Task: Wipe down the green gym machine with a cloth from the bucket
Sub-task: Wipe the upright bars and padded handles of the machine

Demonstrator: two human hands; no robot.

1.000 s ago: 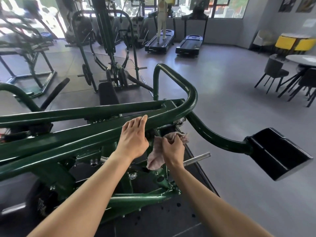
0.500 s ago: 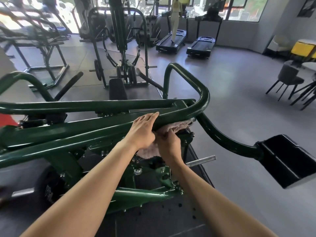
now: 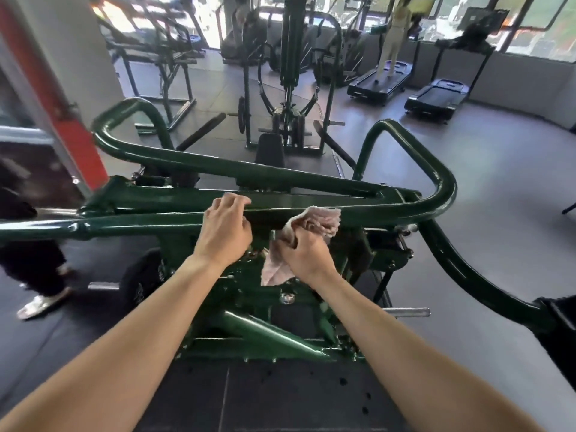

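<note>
The green gym machine fills the middle of the view, with curved tubes running left and right. My left hand grips its near horizontal bar, fingers curled over the top. Just to the right, my right hand holds a crumpled pink cloth. The cloth's upper part presses against the underside of the same bar, and a loose end hangs below my hand. No bucket is in view.
A person's dark trousers and pale shoe are at the left beside the machine. A red and white pillar stands at the left. Other machines and treadmills, one with a person on it, stand at the back. A black pad is at the right.
The view has turned left, bringing the pillar and a passing person into sight. My right hand has shifted the cloth to the right along the bar. My left hand's fingers have curled over the bar.
</note>
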